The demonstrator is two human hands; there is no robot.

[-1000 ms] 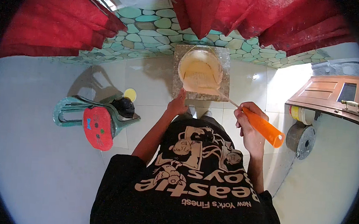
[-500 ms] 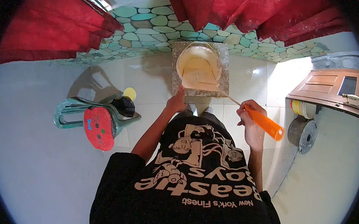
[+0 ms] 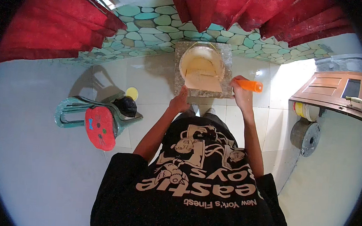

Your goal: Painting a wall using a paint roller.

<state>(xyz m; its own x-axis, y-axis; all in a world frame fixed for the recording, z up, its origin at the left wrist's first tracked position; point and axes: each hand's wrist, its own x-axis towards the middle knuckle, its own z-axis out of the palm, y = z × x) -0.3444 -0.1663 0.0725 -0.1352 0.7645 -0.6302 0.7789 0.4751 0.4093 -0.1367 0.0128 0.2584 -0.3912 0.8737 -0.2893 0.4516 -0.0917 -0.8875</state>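
Observation:
A round bucket (image 3: 201, 56), coated inside with cream paint, stands on a speckled square slab (image 3: 178, 71). A flat, cream-coated board (image 3: 205, 83) slants from the bucket's mouth toward me. My left hand (image 3: 180, 101) grips the board at its near left corner, fingers together. My right hand (image 3: 242, 94) is closed round the orange handle of a paint roller (image 3: 252, 86), just right of the slab. The handle points right; its rod and head cannot be made out.
Left are a green plastic chair (image 3: 69, 114) with a red cat-face seat piece (image 3: 99, 128), a black bag (image 3: 125, 106) and a yellow lid (image 3: 131, 94). Right are a dark cylinder (image 3: 305, 137), a small tub (image 3: 307, 111) and a wooden door (image 3: 327, 89). Red curtains (image 3: 237, 13) hang ahead.
My right hand has moved forward and left with the orange handle, which has swung from slanting toward me to pointing right. My left hand stays at the board's corner.

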